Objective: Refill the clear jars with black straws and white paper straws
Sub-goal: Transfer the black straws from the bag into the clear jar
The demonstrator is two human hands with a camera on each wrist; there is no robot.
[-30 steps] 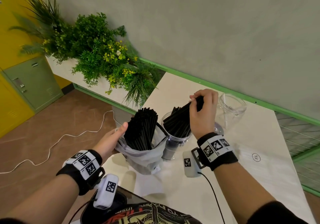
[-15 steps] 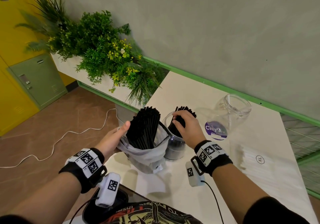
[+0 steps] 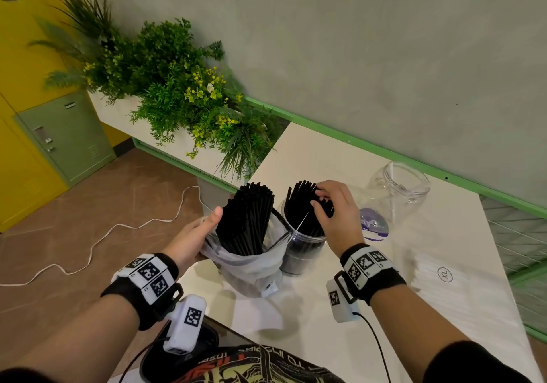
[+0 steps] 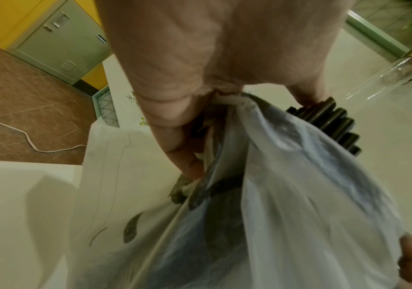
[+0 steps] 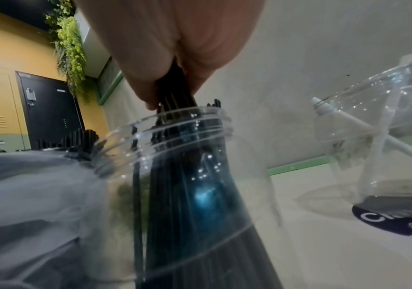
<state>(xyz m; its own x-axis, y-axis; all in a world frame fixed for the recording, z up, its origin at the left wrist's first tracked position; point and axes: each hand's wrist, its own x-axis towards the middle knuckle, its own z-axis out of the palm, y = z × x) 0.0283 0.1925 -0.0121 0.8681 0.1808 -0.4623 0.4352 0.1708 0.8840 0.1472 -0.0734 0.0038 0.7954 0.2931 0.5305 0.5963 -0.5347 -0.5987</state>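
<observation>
On the white tabletop, going from left to right, the person's left hand is pinching the rim of the translucent white plastic bag, thumb against the upright bundle of spare black plastic straws that is standing inside it. Just beside the bag, touching it, the clear round plastic jar is taking its share of thin black straws; the right hand is curling round their tops, thumb and fingers pinching the cluster just above the threaded mouth. To do this step well, I judge the right hand should be easing the cluster straight down until the ends are resting on the jar's bottom, then spreading them evenly, while the left hand is steadying the bag so it is not tipping against the jar. Farther right, the second clear plastic jar is standing near the wall with one long white paper straw leaning in it, and a round purple label is lying between the jars. At the right edge a flat pack of white paper straws, marked XL, is waiting. Counted: two jars, one bag, one pack, one loose white straw; black straws too many to count.
</observation>
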